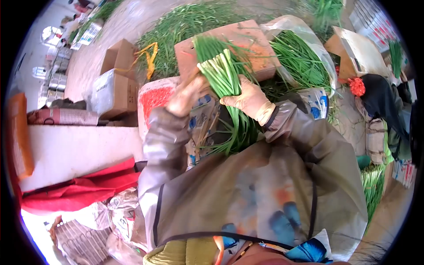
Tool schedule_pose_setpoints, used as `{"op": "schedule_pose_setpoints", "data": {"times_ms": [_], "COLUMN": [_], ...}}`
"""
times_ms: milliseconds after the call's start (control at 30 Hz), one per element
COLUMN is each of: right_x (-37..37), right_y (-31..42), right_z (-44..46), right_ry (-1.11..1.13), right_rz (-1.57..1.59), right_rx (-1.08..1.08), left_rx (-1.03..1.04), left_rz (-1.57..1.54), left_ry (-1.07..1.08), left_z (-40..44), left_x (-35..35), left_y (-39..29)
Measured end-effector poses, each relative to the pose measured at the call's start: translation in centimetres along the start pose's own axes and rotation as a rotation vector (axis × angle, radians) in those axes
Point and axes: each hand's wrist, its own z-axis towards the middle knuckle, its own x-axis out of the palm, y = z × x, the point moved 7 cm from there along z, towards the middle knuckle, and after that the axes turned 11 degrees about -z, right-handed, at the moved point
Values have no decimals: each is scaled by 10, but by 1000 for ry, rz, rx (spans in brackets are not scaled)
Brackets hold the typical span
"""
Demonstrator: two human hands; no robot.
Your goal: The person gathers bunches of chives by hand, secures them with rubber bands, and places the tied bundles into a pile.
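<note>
Blur softens the left hand [187,93], just left of the bunch of green stalks [217,74]; whether its fingers grip or merely brush it, I cannot tell. The bunch lies between the hands, its long axis slanting from pale ends ahead of them, down and rightward to leaves trailing toward the body. On its right, the right hand [251,99] grasps it, thumb across the front, and is clearly nearer the leaf end.
</note>
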Motion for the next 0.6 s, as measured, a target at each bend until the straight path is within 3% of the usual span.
{"op": "schedule_pose_setpoints", "data": {"times_ms": [33, 67, 200, 267, 333, 400, 500, 567, 600], "right_x": [5, 10, 6, -9, -19, -35, -74, -89, -99], "right_y": [14, 29, 18, 17, 28, 28, 82, 88, 78], "right_z": [-1, -4, -3, -13, -11, 4, 20, 21, 22], "right_ry": [13, 35, 474, 624, 672, 546, 89, -114, -135], "right_rz": [-220, -324, 119, 260, 395, 266, -629, -1046, -1104], "right_rx": [-29, -88, 37, 307, 278, 203, -370, -392, -265], "left_rx": [58, -106, -177, -241, -276, -165, 106, 225, 320], "left_rz": [-11, -147, -404, -368, -350, -188, 182, 375, 438], "left_ry": [2, 25, 171, 260, 212, 274, 372, 385, 316], "left_z": [15, 24, 51, 58, 62, 80, 97, 105, 110], "left_x": [4, -5, 16, 29, 49, 58, 91, 105, 105], "left_y": [2, 18, 16, 14, 8, -12, -63, -87, -97]}}
